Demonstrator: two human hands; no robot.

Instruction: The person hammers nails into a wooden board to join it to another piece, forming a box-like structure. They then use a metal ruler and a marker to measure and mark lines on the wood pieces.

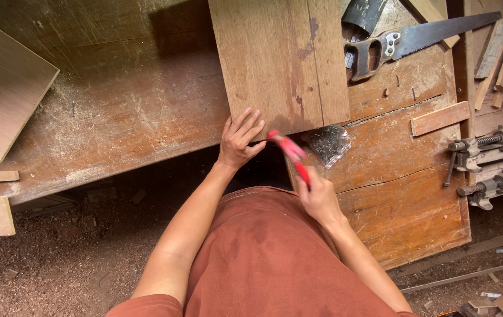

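Worn, dusty wooden workbench point(116, 117). Left hand point(239, 140), fingers spread, presses the near edge of a brown rectangular wooden board point(278, 58). Right hand point(317, 196), just below that edge, grips a red-handled tool point(291, 154). Clear bag of nails point(327, 144) beside the board's corner.

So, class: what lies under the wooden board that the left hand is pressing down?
The wooden board rests on the worn workbench, its near edge at the left hand. Beside it sits a bag of nails. Whatever the board covers is hidden.
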